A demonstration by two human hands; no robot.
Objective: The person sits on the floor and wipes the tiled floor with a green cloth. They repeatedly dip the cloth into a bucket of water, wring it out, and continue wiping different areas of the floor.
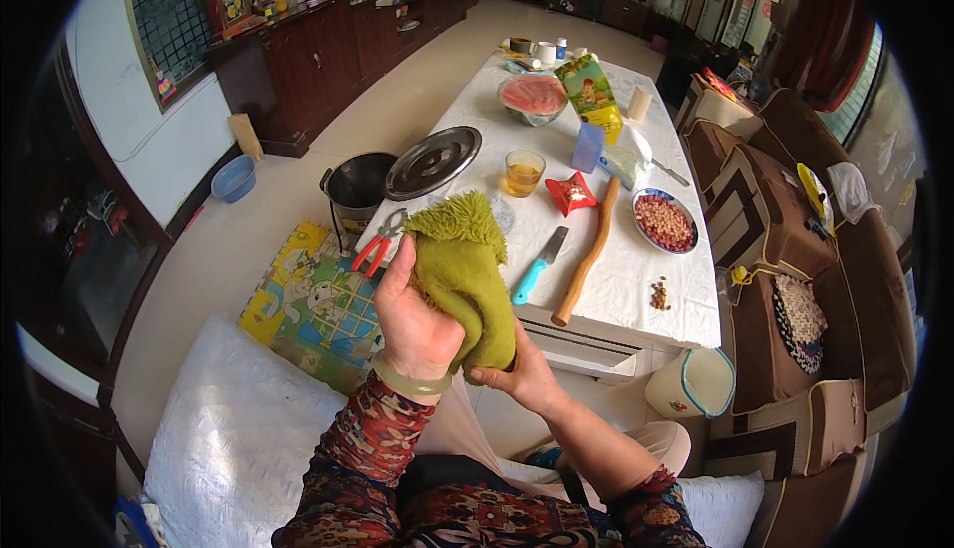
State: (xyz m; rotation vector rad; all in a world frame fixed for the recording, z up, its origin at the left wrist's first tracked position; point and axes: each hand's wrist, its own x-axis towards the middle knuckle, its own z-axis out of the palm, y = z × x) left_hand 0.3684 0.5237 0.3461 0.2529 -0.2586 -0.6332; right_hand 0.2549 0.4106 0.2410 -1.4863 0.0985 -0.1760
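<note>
A folded green plush cloth (469, 280) is held up between both hands, over the table's near edge. My left hand (417, 324), with a pale bangle at the wrist, grips its left side. My right hand (525, 376) pinches its lower right corner. Just left of the cloth lie red-handled pliers (378, 242). On its right are a knife with a turquoise handle (539, 266) and a curved wooden stick (589, 257). A glass of amber liquid (523, 174) and a red packet (571, 194) stand beyond it.
On the white-covered table (633, 309) are a bowl of peanuts (665, 221), a small pile of nuts (659, 294), a cut watermelon (533, 97) and a metal lid (434, 163). A black bucket (361, 183) stands left of the table, a pale bin (689, 384) by its near right corner.
</note>
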